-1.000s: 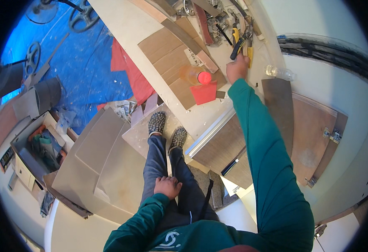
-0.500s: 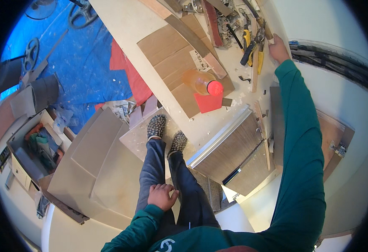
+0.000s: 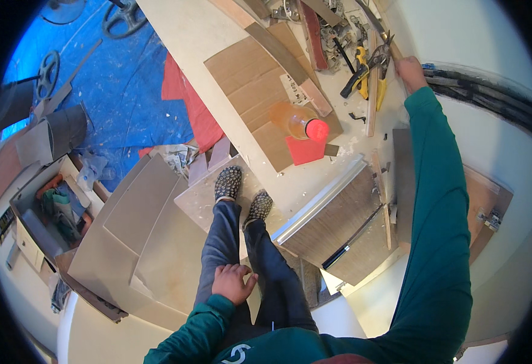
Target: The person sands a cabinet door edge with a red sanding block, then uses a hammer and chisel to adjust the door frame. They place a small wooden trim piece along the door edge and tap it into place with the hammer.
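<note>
My right hand (image 3: 411, 74) reaches far out along the right side of the white work surface. Its fingers are curled around the near end of a long thin tool (image 3: 394, 50) with a wooden handle and a dark shaft. Just left of it lie metal snips (image 3: 380, 59) with yellow-and-black handles, and a narrow wood strip (image 3: 372, 97). My left hand (image 3: 234, 283) rests on my lap, fingers loosely bent, thumb apart, holding nothing.
A bottle of amber liquid (image 3: 290, 120) with a red cap lies on cardboard (image 3: 245, 91). A black-handled long blade (image 3: 351, 238) lies on a wood-grain panel (image 3: 314, 227). Scrap hardware (image 3: 345, 33) fills the far end. An open tool box (image 3: 38, 212) stands left of brown panels (image 3: 132, 212).
My right hand has shifted slightly right, and the wooden-handled tool with it. The snips' jaws now show more fully. My left hand stays on my lap.
</note>
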Available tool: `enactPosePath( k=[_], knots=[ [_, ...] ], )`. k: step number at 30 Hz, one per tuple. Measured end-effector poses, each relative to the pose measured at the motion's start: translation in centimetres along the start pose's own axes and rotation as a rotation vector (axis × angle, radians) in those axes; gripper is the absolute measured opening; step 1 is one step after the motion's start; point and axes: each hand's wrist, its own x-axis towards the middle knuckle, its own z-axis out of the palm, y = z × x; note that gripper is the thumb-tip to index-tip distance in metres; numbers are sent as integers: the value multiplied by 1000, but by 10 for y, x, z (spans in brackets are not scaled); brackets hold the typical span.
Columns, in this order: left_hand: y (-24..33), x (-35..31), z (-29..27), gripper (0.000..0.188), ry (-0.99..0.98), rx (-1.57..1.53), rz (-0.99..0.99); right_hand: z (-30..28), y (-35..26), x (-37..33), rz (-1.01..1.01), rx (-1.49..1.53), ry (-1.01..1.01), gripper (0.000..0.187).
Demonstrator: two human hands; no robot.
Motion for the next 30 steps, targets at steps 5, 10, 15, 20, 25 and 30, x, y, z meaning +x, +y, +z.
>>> enactPosePath(
  k=[5,10,15,20,25,30],
  knots=[
    [-7,-3,7,32,10,-4,0,-36,-9,-59,187,459,-118,6],
    [-4,-6,10,30,-41,11,-12,-57,21,-133,155,459,-30,12],
    [-13,-3,46,30,77,-110,5,-58,-15,-268,310,653,-96,30],
    [51,7,22,29,135,-460,318,-53,-41,-440,351,918,-273,41],
    [201,-4,-95,54,154,-1250,604,-75,-89,-580,137,785,-316,47],
    [261,-80,-151,40,160,-1438,743,-117,-110,-641,11,721,-394,45]
  ],
)
